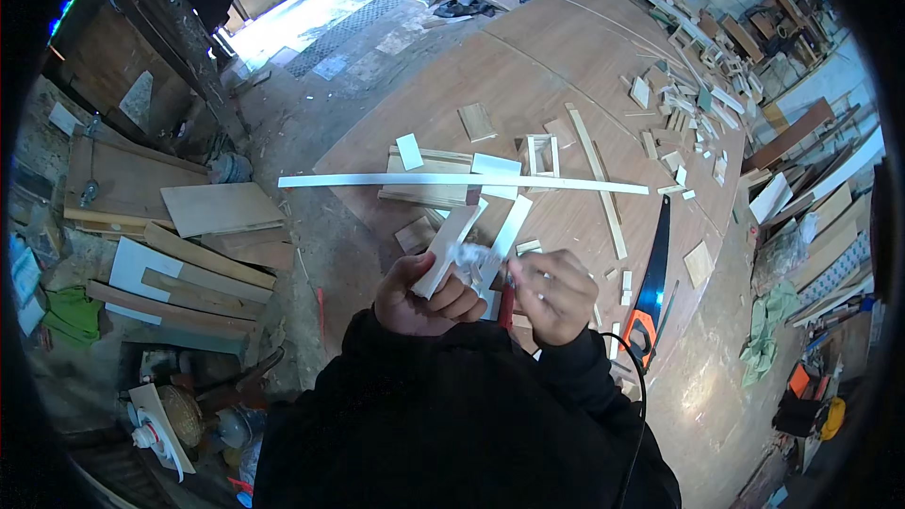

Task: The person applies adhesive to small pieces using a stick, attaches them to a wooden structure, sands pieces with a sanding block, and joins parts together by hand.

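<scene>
Counter [405, 123], broad and brown-topped, carries the scattered pieces, its width presumably letting so many lie spread within sight. Across it runs a long, straight white strip [349, 180], resting over a grooved, pale wooden panel [429, 162] that seems to prop it. Past the strip's right end, on the person's side, lies a dark-bladed, orange-handled handsaw [652, 264], its handle turned toward the person, handy to reach, I'd judge. On the strip's near side, the left hand [424, 297] has its grip wrapped round a short, whitish wooden piece [448, 245], fingers curled beneath, likely to steady it. Beside it, also nearer than the strip, the right hand [558, 297] has bent fingers, too blurred for me to tell whether its grip holds anything. Between the two hands shows a crumpled, white scrap [468, 254], its material unclear. A slim red object [507, 302], partly hidden, sits just beside the right hand, likewise on the strip's near side.
</scene>
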Demonstrator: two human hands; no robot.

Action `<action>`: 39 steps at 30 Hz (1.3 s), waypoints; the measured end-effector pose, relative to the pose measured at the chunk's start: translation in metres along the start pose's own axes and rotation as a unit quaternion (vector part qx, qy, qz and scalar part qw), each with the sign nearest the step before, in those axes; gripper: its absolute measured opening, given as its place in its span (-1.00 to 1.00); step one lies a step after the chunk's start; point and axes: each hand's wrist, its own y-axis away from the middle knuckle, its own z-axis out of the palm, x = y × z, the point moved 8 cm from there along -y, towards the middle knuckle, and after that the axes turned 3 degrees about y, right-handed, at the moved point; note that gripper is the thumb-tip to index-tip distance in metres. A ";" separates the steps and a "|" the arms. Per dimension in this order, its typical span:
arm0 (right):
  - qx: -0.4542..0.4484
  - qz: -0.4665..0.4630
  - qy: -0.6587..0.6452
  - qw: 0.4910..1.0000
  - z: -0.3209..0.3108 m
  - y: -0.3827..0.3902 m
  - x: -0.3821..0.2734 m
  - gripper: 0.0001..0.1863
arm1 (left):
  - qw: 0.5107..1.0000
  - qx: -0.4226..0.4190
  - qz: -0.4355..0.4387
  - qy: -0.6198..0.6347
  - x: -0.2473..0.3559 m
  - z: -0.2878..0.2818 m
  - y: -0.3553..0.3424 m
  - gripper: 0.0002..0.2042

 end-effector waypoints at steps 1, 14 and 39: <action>0.021 0.020 0.029 0.999 -0.003 -0.005 0.005 -0.69 | 1.000 -0.007 -0.006 0.005 0.000 0.000 0.001 -0.65; -0.042 0.366 -0.337 0.866 0.020 0.030 0.029 -0.77 | 0.999 0.023 -0.007 -0.041 0.000 -0.002 -0.003 -0.63; -0.118 0.412 -0.411 0.805 0.035 0.031 0.037 -0.79 | 0.998 -0.003 -0.003 -0.064 0.002 -0.003 -0.001 -0.65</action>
